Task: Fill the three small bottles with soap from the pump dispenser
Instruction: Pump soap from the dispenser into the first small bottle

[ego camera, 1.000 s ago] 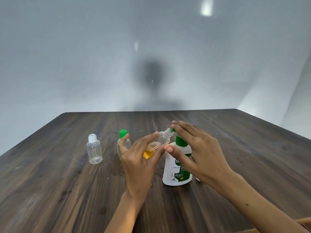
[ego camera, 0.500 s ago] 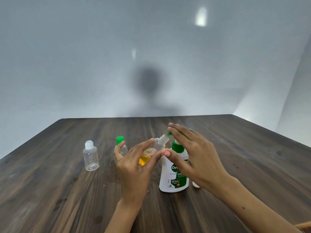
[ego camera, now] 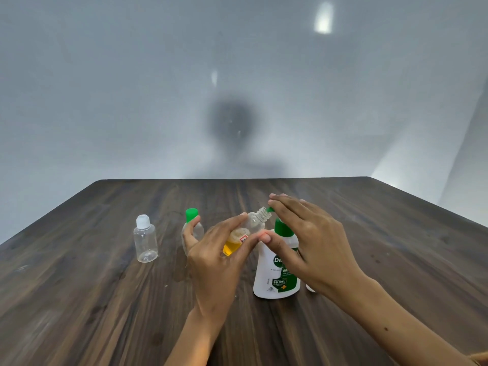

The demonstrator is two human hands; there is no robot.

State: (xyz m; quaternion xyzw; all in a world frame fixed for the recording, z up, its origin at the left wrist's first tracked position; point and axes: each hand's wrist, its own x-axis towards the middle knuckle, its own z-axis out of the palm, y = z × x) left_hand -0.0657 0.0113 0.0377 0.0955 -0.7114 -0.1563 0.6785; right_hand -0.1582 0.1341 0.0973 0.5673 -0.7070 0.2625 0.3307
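Observation:
My left hand (ego camera: pixel 214 260) grips a small clear bottle (ego camera: pixel 253 223), uncapped and tilted, with its threaded neck at the green spout of the pump dispenser (ego camera: pixel 277 270). Some yellow soap lies in the bottle's bottom. My right hand (ego camera: pixel 309 241) lies flat over the green pump head, fingers straight, thumb against the white dispenser body. A second small bottle with a green cap (ego camera: pixel 191 215) stands behind my left thumb. A third clear bottle with a white cap (ego camera: pixel 145 241) stands empty at the left.
Everything sits on a dark wooden table (ego camera: pixel 79 299) against a pale wall. A small white object (ego camera: pixel 310 288), perhaps a cap, peeks out under my right wrist beside the dispenser.
Both hands, the tilted bottle and the dispenser keep the same pose. Only the camera view has shifted slightly.

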